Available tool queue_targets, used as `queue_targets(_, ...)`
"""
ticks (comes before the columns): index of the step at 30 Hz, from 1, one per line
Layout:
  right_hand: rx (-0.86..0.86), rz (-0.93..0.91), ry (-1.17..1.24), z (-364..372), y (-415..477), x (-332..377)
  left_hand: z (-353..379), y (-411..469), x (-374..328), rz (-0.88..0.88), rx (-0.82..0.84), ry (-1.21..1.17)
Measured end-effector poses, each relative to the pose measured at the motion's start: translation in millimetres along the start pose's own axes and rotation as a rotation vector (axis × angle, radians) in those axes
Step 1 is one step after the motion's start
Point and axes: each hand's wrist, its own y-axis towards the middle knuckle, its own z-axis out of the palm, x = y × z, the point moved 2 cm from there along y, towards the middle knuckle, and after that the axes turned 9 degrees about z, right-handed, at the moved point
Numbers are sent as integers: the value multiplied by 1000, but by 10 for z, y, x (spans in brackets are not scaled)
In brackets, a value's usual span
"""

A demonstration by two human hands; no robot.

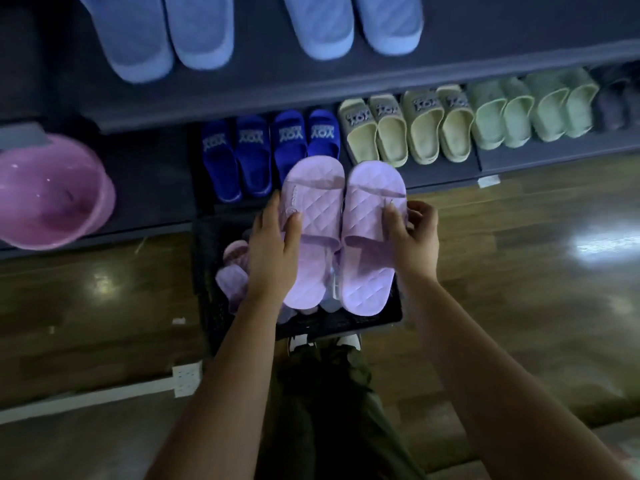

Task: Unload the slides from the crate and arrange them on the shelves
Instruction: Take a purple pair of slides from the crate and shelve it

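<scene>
I hold a pair of lilac quilted slides side by side above a black crate (pixel 346 323) on the floor. My left hand (pixel 273 251) grips the left lilac slide (pixel 313 216) along its outer edge. My right hand (pixel 412 237) grips the right lilac slide (pixel 370 244) at its strap and outer edge. More lilac slides (pixel 232 271) lie in the crate, partly hidden by my left arm. The low shelf (pixel 446 176) lies just beyond the pair's toes.
The low shelf holds blue slides (pixel 270 154), cream slides (pixel 405 129) and pale green slides (pixel 533 109). Light blue slides (pixel 242 26) sit on the upper shelf. A pink basin (pixel 52 192) rests at the left. A wooden floor surrounds the crate.
</scene>
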Motion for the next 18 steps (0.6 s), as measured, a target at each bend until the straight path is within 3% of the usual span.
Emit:
queue_targets(9, -69, -55, 76, -1110, -922, 1261, -830, -362, -1595, 82, -44, -84)
queue_targets(18, -99, -157, 150, -2313, -1291, 1613, -707, -519, -2835, 228, -9, -144)
